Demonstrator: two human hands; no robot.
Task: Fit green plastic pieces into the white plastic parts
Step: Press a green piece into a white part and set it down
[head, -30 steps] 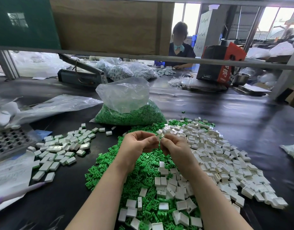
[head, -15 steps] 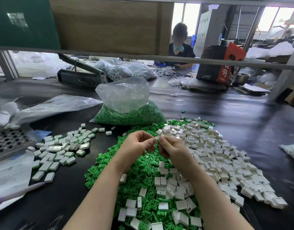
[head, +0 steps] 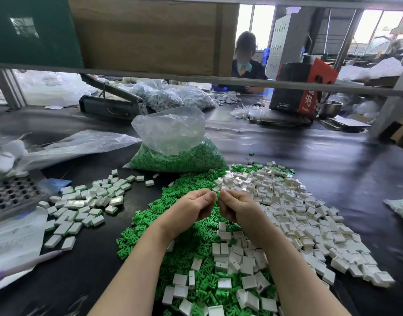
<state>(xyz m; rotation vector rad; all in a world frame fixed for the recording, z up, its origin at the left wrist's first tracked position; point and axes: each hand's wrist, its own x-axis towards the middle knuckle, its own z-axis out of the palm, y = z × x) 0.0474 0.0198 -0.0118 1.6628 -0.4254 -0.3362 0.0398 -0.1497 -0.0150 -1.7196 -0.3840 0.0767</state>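
Dark table [head: 310, 179] in a workshop, heaped with green pieces [head: 191, 238] centre, white parts [head: 298, 215] to the right, a pile of seemingly fitted ones [head: 86, 201] on the left. Left hand [head: 191, 208] and right hand [head: 237, 208] meet fingertip to fingertip above the green heap, each grip pinching something too small to identify. Likely mid-insertion; next, press home and set aside.

Black counter [head: 321, 169] is carrying a green pieces pile [head: 187, 226], white parts pile [head: 310, 226], fitted parts [head: 86, 201] sitting left, clear bag [head: 175, 144] sitting behind.
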